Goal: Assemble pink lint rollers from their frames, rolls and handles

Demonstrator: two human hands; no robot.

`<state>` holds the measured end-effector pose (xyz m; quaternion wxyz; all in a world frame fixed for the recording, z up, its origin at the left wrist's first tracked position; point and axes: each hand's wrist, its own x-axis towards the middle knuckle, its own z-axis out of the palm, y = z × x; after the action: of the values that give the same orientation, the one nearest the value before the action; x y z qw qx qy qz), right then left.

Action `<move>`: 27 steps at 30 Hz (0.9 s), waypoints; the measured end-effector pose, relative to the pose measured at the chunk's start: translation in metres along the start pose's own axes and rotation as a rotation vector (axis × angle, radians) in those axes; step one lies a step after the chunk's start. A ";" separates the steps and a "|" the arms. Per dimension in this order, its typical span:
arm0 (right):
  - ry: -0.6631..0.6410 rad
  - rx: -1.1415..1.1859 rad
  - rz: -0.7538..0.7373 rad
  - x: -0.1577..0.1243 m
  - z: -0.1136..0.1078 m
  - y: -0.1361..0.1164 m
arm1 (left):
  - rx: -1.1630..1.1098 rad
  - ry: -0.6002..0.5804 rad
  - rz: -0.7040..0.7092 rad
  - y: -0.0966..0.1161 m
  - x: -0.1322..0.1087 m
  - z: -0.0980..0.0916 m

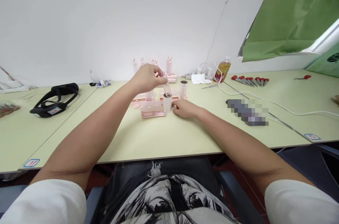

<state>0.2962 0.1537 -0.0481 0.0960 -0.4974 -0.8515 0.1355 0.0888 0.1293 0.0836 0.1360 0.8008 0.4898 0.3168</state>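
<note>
My left hand [150, 78] is closed on the upper end of a clear plastic tube [167, 90], held at a tilt. The tube's lower end is at the mouth of a white cylinder [167, 104] standing upright on the table. At the cylinder's right side is my right hand [184, 107], its fingers curled and their tips against the wall. An open pink box [153, 113] lies just left of the cylinder. Behind it are more pink boxes [139, 99], partly hidden by my left hand. A second white cylinder [183, 89] stands behind my right hand.
Several pink tubes [168, 65] stand along the wall. To the right are a drink bottle [222, 70], red-handled tools [250, 81], a white cable [243, 92] and a blurred-out item [247, 112]. A black headset [56, 99] lies on the left.
</note>
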 end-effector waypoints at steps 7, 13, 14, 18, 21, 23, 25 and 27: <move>-0.091 -0.102 0.041 -0.002 -0.005 0.001 | 0.143 -0.248 0.116 -0.008 -0.014 0.047; -0.105 -0.131 0.053 -0.008 -0.012 0.000 | 0.247 -0.249 0.083 -0.025 -0.014 0.066; -0.094 -0.130 0.063 -0.008 -0.013 -0.001 | 0.259 -0.238 0.086 -0.026 -0.013 0.067; -0.056 -0.120 0.099 -0.007 -0.013 -0.001 | 0.309 -0.221 0.081 -0.030 -0.011 0.068; -0.067 -0.103 0.081 -0.007 -0.011 0.002 | 0.339 -0.213 0.041 -0.031 -0.010 0.068; -0.074 -0.093 0.055 -0.007 -0.010 0.002 | 0.361 -0.200 0.012 -0.033 -0.009 0.068; -0.075 -0.087 0.031 -0.008 -0.009 0.001 | 0.377 -0.190 -0.004 -0.034 -0.008 0.069; -0.073 -0.082 0.007 -0.009 -0.008 0.001 | 0.377 -0.187 -0.009 -0.035 -0.008 0.070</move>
<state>0.3034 0.1476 -0.0407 0.0443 -0.4985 -0.8575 0.1190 0.1065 0.1460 0.0094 0.0300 0.8358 0.5292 0.1432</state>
